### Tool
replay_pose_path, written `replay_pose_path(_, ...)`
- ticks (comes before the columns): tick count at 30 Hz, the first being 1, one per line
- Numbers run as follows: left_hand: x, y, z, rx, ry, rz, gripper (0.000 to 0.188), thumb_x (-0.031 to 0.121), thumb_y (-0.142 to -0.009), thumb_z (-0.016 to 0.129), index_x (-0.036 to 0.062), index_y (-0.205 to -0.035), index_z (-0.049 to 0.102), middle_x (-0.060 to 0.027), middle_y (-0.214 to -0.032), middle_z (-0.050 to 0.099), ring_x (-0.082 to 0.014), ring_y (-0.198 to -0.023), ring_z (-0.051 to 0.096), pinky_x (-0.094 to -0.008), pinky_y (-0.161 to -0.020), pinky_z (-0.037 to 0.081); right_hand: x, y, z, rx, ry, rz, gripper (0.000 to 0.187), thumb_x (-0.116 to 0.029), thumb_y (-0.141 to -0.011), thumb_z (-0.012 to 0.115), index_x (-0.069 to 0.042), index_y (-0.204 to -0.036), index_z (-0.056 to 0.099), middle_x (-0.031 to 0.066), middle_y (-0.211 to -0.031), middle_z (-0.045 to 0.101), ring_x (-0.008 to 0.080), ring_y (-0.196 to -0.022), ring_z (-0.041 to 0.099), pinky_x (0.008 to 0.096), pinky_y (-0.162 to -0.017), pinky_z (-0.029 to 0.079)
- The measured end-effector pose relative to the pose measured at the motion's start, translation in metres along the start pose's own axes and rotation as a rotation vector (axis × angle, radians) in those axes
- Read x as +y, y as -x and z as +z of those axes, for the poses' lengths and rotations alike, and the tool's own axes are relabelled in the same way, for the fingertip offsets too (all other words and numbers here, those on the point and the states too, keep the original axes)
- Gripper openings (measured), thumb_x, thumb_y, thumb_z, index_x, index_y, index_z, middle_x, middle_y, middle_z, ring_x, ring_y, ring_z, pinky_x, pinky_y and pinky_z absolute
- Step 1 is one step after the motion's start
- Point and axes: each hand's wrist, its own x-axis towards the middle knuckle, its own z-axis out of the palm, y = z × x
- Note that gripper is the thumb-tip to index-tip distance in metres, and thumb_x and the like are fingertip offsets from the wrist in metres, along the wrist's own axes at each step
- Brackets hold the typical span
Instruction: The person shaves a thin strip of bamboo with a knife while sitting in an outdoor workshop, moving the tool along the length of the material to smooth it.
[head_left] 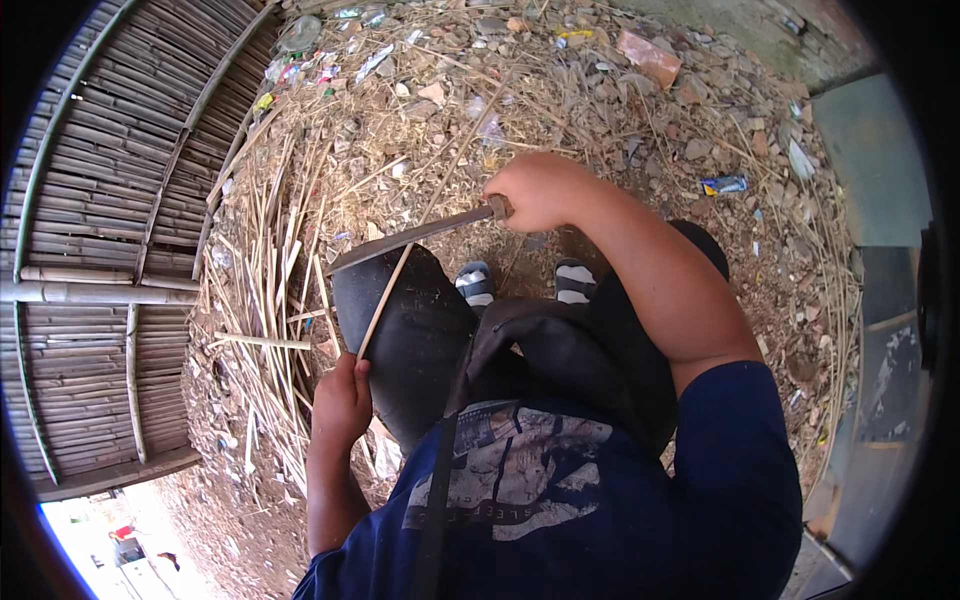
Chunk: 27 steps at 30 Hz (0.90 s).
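Right hand [540,192] was closed round the handle of a long knife [410,236], blade pointing left across the left knee [395,335]. Left hand [342,400] pinched the near end of a thin cane strip [388,297], thumb on top. The strip ran up past the knee and crossed the blade; couldn't tell how hard the edge bore on it.

Step in hand looked like shaving or trimming that strip, my read. Next move seemed to call for a firm left pinch, a low blade angle, and the edge kept clear of leg and left fingers.

Further out: sandals [475,283] between the knees, loose pile of strips [275,270] on the ground to the left, slatted cane panel [110,180] beyond it, blue wrapper [724,186] in the rubble at right.
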Motion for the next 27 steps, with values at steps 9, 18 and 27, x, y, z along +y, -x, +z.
replay_pose_path(9, 0.005, -0.002, -0.010, -0.003, -0.024, 0.001, 0.028, 0.025, -0.104, 0.049, 0.0013, -0.090, 0.051, -0.0279, -0.073, 0.060, -0.0514, -0.073, 0.059, -0.0562, -0.062, 0.043, 0.032, -0.011, 0.002, -0.026, 0.011, 0.165, 0.036, -0.028, -0.076, 0.076, -0.003, -0.102, 0.070, 0.0173, -0.094, 0.070, 0.0298, -0.087, 0.068, 0.0436, -0.078, 0.053)
replay_pose_path(18, -0.010, -0.011, -0.003, 0.015, 0.043, 0.072, 0.029, 0.025, -0.104, 0.049, 0.0011, -0.088, 0.051, -0.0280, -0.074, 0.060, -0.0511, -0.074, 0.058, -0.0560, -0.063, 0.042, 0.101, -0.019, 0.018, 0.038, -0.132, 0.417, 0.036, -0.027, -0.074, 0.076, -0.002, -0.099, 0.070, 0.0184, -0.095, 0.071, 0.0335, -0.088, 0.069, 0.0439, -0.079, 0.054)
replay_pose_path(27, -0.013, -0.009, -0.002, 0.002, 0.104, 0.070, 0.030, 0.026, -0.104, 0.050, 0.0012, -0.088, 0.052, -0.0262, -0.074, 0.060, -0.0500, -0.072, 0.058, -0.0531, -0.063, 0.043, 0.020, 0.004, -0.002, -0.002, -0.073, -0.011, 0.032, -0.025, -0.078, 0.073, -0.004, -0.102, 0.071, 0.0151, -0.095, 0.072, 0.0283, -0.087, 0.070, 0.0411, -0.078, 0.054)
